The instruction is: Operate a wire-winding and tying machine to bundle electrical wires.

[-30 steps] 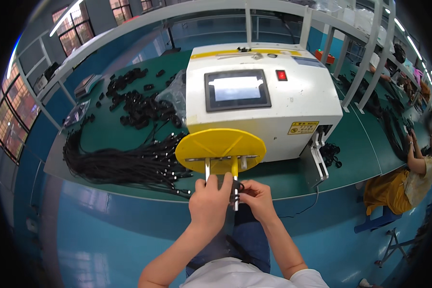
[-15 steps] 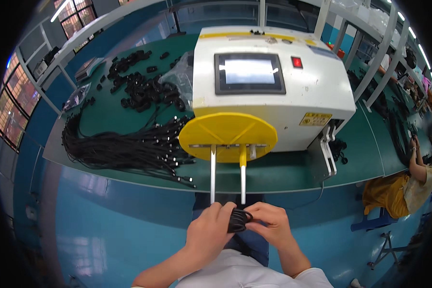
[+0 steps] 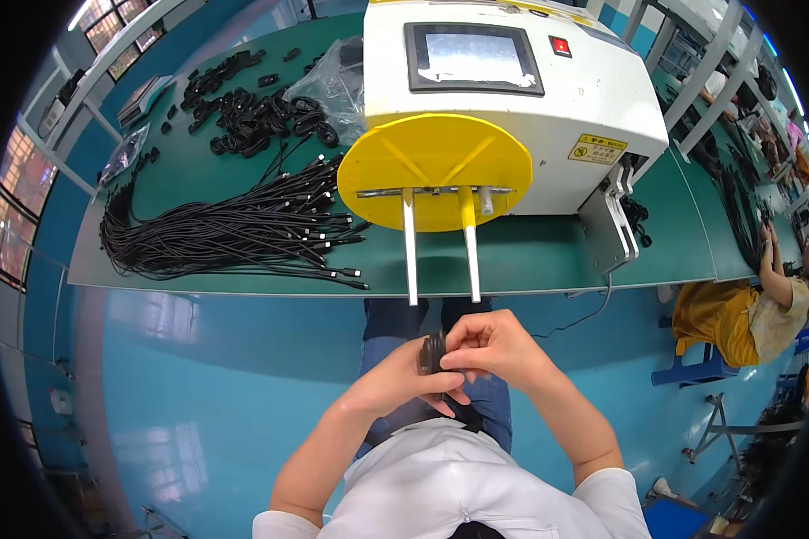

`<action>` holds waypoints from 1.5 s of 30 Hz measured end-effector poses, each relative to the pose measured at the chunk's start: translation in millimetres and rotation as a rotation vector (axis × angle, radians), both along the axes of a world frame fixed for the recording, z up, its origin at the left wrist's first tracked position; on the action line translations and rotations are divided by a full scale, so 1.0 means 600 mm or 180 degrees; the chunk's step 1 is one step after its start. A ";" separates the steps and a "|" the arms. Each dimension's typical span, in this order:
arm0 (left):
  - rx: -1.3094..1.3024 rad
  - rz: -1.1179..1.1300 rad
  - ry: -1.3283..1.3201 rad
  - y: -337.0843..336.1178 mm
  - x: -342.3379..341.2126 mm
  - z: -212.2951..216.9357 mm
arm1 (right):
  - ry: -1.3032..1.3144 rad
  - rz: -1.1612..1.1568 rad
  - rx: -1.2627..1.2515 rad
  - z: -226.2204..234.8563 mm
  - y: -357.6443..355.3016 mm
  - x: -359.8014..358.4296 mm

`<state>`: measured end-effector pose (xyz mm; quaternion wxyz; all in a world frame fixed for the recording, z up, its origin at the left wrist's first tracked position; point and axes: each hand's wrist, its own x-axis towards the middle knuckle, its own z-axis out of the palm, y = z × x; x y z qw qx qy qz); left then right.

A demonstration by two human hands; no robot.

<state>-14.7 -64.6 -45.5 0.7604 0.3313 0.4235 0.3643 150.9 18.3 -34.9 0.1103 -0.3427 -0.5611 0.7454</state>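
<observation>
In front of my lap I hold a small coil of black cable (image 3: 432, 352). My left hand (image 3: 403, 375) is closed round its left side and underside. My right hand (image 3: 494, 349) pinches at the coil's right side; the fingertips hide what part of the cable lies between them. Just beyond my hands, two metal prongs (image 3: 411, 256) stick out from the yellow disc (image 3: 436, 157) of a white winding machine (image 3: 557, 117), with no cable on them.
A bundle of straight black cables (image 3: 216, 225) lies on the green table (image 3: 512, 260), connectors towards the machine. Behind it are a heap of coiled cables (image 3: 252, 121) and a clear plastic bag (image 3: 333, 90). At the right, another person (image 3: 777, 310) sits on a blue stool (image 3: 715, 359).
The view has tipped downward, so machine and table sit higher in the picture. My hands have drawn nearer my body, and the coil has turned more upright.
</observation>
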 end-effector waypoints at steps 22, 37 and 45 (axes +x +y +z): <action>-0.0619 -0.0861 -0.0035 -0.108 0.023 -0.089 | 0.0692 0.1019 0.1919 -0.086 -0.120 0.034; 0.0157 -0.2162 0.1279 -0.122 0.016 -0.093 | 0.0132 0.1124 0.2979 -0.119 -0.164 0.021; 0.0387 -0.1213 0.0565 -0.113 0.005 -0.130 | 0.0523 0.0806 0.2527 -0.139 -0.119 0.011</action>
